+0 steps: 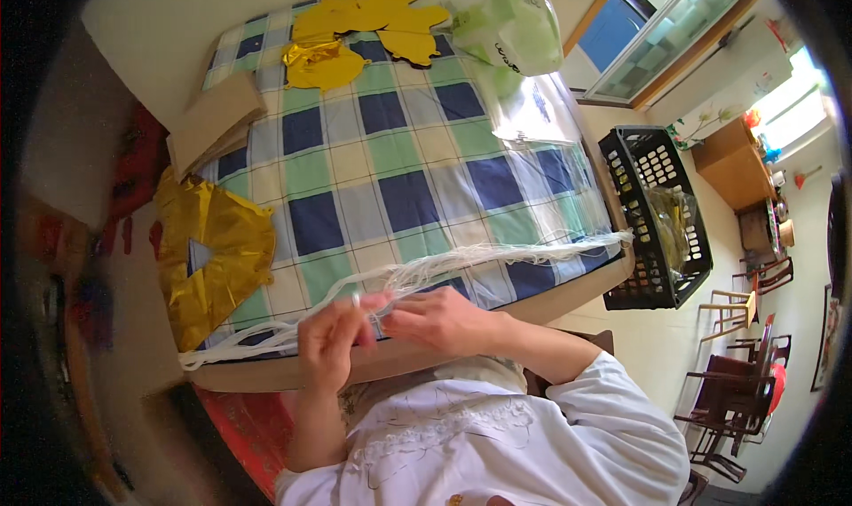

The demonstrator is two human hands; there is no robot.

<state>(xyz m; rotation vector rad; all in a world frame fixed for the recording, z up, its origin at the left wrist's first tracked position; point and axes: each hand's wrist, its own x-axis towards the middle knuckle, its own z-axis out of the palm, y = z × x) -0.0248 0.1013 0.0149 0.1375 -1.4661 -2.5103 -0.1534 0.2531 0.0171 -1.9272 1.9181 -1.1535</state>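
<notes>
A long bundle of white strings (461, 256) stretches along the near edge of a bed-like surface covered with a checked cloth (404, 151). Close together over the middle of this bundle are both my hands. My left hand (330, 339) has bent, closed fingers, with a small white band or bit at one fingertip; what it pinches is too small to tell. Beside it, my right hand (437, 318) is closed, fingertips pointing left, on white string. Fine strands show between and behind the fingers. The bundle's left end lies bunched near the corner.
A gold foil sheet (222, 249) lies on the left, below folded cardboard (213, 124). More gold foil shapes (355, 18) and a green-white plastic bag (510, 31) are at the far side. A black crate (657, 213) stands right. Chairs (732, 382) are farther off.
</notes>
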